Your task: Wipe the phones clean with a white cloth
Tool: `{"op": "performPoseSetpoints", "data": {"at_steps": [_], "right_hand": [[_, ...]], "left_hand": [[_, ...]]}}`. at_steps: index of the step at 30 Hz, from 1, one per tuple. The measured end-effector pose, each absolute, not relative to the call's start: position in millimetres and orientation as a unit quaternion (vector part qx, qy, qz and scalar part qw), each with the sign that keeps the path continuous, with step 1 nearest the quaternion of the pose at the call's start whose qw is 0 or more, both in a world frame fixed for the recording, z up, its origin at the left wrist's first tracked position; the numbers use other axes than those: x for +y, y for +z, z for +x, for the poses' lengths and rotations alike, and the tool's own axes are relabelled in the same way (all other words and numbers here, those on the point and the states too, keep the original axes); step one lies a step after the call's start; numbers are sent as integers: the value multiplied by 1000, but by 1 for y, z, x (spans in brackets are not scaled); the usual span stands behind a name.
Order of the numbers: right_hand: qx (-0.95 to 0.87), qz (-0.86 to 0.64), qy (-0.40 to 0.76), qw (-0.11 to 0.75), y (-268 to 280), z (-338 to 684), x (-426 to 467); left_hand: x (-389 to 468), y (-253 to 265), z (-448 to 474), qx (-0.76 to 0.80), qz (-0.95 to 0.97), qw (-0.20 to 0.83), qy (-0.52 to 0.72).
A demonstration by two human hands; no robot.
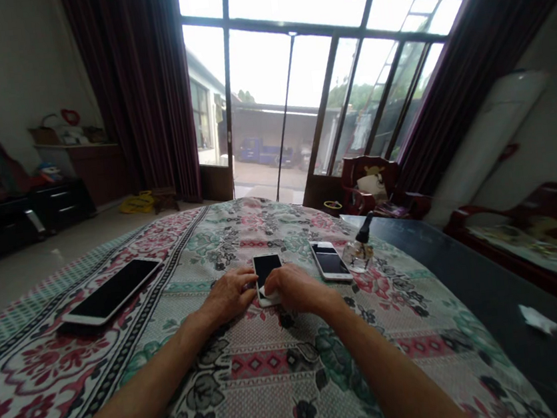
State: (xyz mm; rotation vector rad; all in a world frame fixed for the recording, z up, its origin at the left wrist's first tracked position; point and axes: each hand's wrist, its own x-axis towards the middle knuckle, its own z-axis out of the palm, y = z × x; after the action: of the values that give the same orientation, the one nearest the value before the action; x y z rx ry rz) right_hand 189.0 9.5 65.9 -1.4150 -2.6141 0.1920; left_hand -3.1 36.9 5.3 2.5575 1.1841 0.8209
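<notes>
A white-framed smartphone (pixel 268 262) with a dark screen lies face up on the patterned tablecloth, directly ahead of me. My left hand (pixel 232 295) steadies its left edge, fingers bent against the side. Over the lower right of the screen, my right hand (pixel 295 289) presses down with curled fingers. Something whitish shows beneath those fingertips, too small to make out. To the right lies a second white smartphone (pixel 332 261), beside a clear bottle (pixel 359 255) with a black top. Farther left rests a larger white-edged tablet or phone (pixel 117 291), its screen dark.
The floral tablecloth (pixel 271 364) covers the table under my arms. At the right, a dark tabletop (pixel 468 281) bears a crumpled white tissue (pixel 537 319). Wooden chairs (pixel 370 182) stand beyond it, with glass doors (pixel 272 116) and dark curtains (pixel 138 84) behind.
</notes>
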Motion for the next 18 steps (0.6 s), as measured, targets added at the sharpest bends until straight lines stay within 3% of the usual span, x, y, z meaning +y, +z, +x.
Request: {"op": "performPoseSetpoints", "data": {"at_steps": [7, 12, 18], "right_hand": [[-831, -535, 26, 153, 89, 210, 18], [-763, -637, -11, 105, 96, 221, 21], [-765, -633, -5, 114, 93, 226, 23]], "left_hand": [[39, 20, 14, 377, 913, 65, 144], [49, 39, 32, 337, 940, 55, 20], [43, 51, 47, 274, 958, 54, -59]]}}
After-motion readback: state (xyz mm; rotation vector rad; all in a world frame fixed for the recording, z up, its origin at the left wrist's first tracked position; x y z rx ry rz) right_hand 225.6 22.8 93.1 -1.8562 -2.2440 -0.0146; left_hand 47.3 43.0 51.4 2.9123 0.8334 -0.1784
